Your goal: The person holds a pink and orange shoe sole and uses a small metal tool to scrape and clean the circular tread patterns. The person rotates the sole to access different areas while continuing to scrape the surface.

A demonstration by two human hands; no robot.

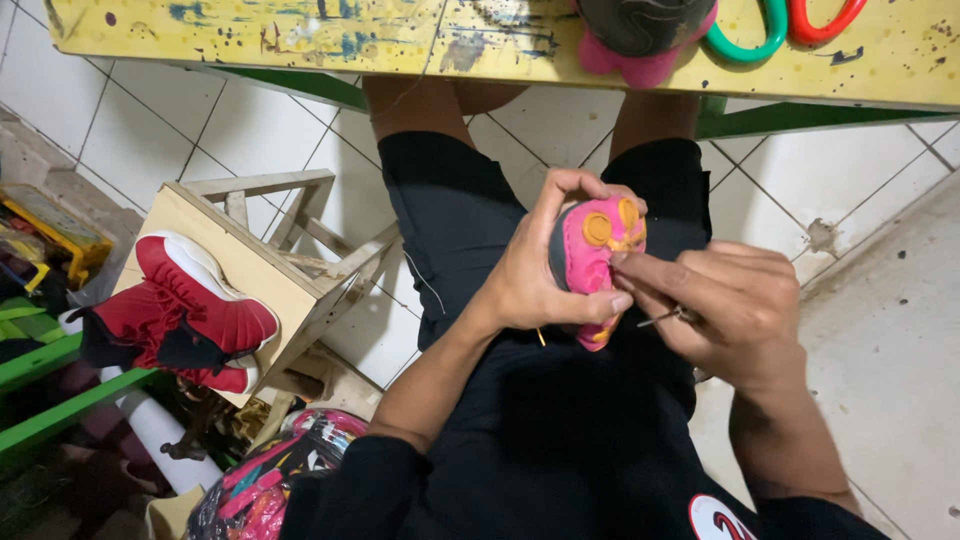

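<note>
A small pink shoe (597, 255) with orange patches on its sole rests over my lap, sole facing up. My left hand (535, 275) wraps around it from the left, thumb pressed along its lower edge. My right hand (725, 300) sits just right of the shoe, its fingers pinched on a thin metal needle-like tool (662, 318), the forefinger touching the sole's edge. A short yellowish thread (541, 338) shows below my left hand.
A paint-stained yellow table (300, 35) spans the top, carrying a second pink shoe (640, 40) and green and red scissor handles (770, 30). At left, a wooden stool (255, 250) bears red high-top shoes (185, 310). A colourful bag (270, 480) lies on the tiled floor.
</note>
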